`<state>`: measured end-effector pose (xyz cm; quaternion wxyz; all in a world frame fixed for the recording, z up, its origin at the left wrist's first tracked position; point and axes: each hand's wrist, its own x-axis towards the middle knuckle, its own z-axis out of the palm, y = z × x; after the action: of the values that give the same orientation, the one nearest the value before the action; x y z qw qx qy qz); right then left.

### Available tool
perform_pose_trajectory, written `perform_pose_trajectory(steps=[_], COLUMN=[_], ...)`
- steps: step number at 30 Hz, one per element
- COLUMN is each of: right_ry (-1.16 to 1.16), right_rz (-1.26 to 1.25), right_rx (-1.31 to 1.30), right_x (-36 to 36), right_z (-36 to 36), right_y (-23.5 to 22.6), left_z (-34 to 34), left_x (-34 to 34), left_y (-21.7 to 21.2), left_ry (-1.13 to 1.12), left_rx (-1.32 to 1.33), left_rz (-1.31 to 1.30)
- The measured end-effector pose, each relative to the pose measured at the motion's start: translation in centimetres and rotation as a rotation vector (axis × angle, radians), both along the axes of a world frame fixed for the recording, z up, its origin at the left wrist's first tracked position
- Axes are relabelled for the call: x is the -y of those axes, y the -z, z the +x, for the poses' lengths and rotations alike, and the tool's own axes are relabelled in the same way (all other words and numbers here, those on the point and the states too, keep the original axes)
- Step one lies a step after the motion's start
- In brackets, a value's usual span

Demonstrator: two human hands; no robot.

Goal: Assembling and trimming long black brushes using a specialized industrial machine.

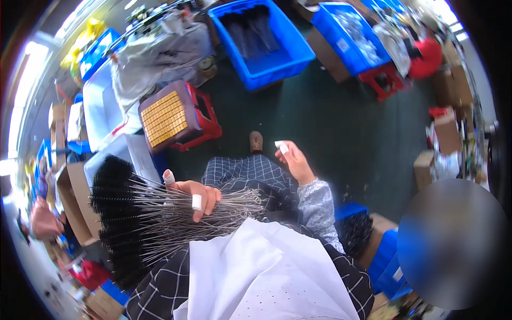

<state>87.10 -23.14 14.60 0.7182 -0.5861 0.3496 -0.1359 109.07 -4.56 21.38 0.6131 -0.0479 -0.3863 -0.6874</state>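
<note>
White cloth [266, 272] covers the lap; just above it the left hand [194, 194] has its fingers clamped round a bundle of wire-handled black brushes [138, 218] (loosely fanned, so some could slip floorward). Farther out, the right hand [293, 160] pinches a small white piece [281, 145].

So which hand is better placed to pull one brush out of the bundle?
Probably the right hand: it is raised free, with only a small white piece at its fingertips, while the left hand grips the bundle of wire-handled black brushes.
</note>
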Motion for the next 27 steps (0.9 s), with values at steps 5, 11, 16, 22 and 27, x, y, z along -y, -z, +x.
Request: perform_pose_trajectory(steps=[5,11,16,22,27], right_ry=[-0.317,-0.583,-0.49,-0.384,-0.415], right_rz=[0.064,-0.382,-0.465,-0.161,0.21], right_rx=[-0.651,-0.657,-0.742,-0.705,-0.787], right_x=[5.6,15.5,23.5,25.7,25.0], right_z=[3.9,14.0,23.3,30.6,35.1], right_y=[13.1,18.0,19.4,24.6,26.4], left_z=[5.1,11.0,14.2,18.9,25.8], left_x=[3.3,10.5,13.6,14.8,16.2], left_y=[-0.4,-1.3,-0.2,1.1,1.9], left_ry=[-0.219,-0.289,-0.32,-0.484,-0.549], left_rx=[0.111,0.168,0.096,-0.019,-0.019], left_rz=[0.004,-0.017,-0.003,0.019,-0.007])
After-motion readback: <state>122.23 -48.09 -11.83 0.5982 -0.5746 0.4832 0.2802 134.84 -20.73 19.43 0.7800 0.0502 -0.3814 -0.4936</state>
